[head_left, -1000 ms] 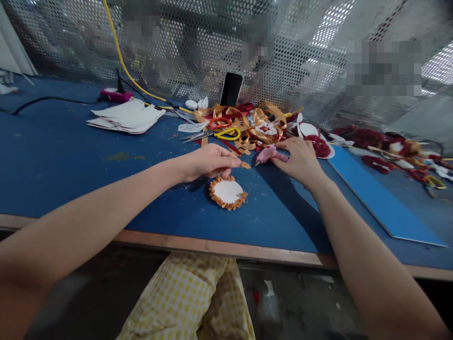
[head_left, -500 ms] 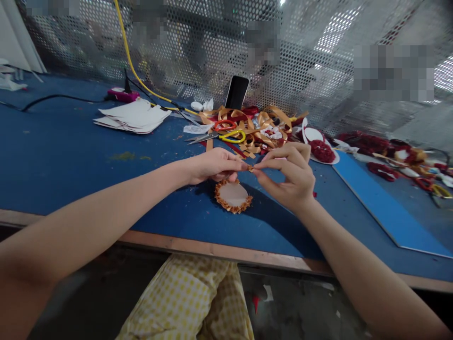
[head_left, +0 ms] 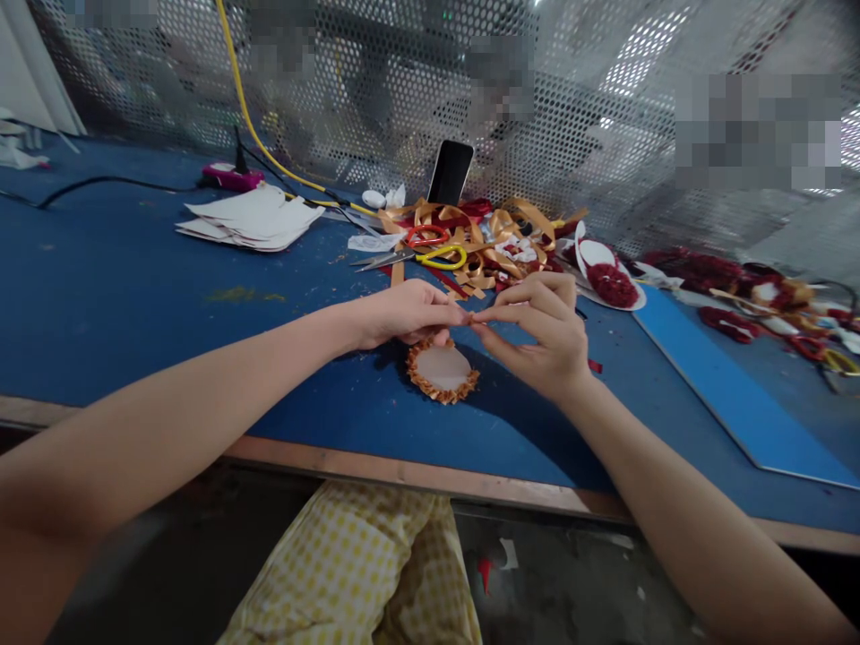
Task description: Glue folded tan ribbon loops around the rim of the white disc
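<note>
Between the fingertips of both hands is a small bit of gold ribbon, mostly covered by the fingers. My left hand is closed, its thumb and fingers pinching the ribbon from the left. From the right, my right hand pinches it with thumb and index finger, the other fingers curled above. Just below them a round white disc lies on the blue table, edged with pleated gold ribbon. Its upper rim is close under my left fingers.
Behind my hands lie a heap of gold and dark red ribbon, yellow-handled scissors and a propped phone. White card sheets are at left, a red rosette and a blue board at right. A perforated metal screen stands behind.
My right hand has shifted slightly left, bringing its fingertips closer to my left hand, so less of the gold ribbon shows. The disc stays put.
</note>
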`<move>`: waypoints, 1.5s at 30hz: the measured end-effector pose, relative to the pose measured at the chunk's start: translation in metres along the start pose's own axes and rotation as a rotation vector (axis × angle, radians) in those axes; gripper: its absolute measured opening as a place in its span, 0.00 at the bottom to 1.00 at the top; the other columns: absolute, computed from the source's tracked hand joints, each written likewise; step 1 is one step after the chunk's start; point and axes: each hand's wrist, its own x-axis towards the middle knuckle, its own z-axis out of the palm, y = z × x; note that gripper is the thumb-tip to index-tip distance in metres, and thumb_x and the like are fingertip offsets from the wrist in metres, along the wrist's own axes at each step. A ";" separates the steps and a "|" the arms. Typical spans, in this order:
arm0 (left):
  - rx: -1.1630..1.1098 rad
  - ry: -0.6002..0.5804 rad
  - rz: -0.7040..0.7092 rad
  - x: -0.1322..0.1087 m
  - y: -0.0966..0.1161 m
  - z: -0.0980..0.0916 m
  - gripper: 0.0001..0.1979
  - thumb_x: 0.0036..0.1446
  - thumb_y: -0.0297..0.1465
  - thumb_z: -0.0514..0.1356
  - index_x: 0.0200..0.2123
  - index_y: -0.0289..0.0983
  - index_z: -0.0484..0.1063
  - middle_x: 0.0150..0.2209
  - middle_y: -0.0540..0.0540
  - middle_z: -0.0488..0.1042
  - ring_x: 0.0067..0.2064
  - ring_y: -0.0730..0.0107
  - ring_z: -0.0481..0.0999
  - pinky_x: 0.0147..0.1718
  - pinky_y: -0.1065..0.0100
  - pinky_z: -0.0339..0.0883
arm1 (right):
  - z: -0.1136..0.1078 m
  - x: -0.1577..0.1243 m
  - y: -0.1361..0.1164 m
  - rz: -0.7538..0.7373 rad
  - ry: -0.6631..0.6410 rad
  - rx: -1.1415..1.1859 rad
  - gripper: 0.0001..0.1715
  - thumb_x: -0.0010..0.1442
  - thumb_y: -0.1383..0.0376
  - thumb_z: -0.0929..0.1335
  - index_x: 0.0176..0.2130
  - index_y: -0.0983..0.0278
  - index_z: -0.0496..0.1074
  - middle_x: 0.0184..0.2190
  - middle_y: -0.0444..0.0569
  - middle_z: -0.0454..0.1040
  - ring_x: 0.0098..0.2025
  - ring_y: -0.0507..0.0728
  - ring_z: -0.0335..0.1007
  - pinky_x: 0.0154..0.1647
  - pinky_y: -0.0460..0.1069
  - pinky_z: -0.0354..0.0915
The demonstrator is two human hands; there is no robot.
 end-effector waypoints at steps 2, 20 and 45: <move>0.007 0.000 -0.001 0.000 0.001 0.000 0.12 0.59 0.35 0.69 0.29 0.33 0.76 0.19 0.50 0.71 0.18 0.84 0.54 0.20 0.72 0.41 | -0.001 0.001 0.000 0.001 -0.003 -0.009 0.05 0.62 0.63 0.77 0.40 0.52 0.82 0.34 0.47 0.79 0.45 0.62 0.70 0.47 0.60 0.67; 0.697 0.086 0.137 -0.005 0.011 -0.012 0.27 0.57 0.43 0.64 0.56 0.36 0.76 0.45 0.43 0.80 0.40 0.67 0.75 0.38 0.68 0.65 | -0.006 0.001 0.004 0.065 -0.249 0.070 0.03 0.66 0.63 0.72 0.38 0.56 0.78 0.37 0.50 0.79 0.49 0.65 0.68 0.54 0.64 0.63; 1.066 -0.120 0.174 -0.004 0.000 -0.015 0.29 0.56 0.46 0.63 0.56 0.36 0.73 0.57 0.37 0.70 0.54 0.53 0.71 0.55 0.63 0.63 | 0.009 -0.009 0.005 0.142 -0.490 0.144 0.05 0.66 0.66 0.69 0.38 0.57 0.76 0.40 0.50 0.79 0.52 0.66 0.65 0.56 0.65 0.60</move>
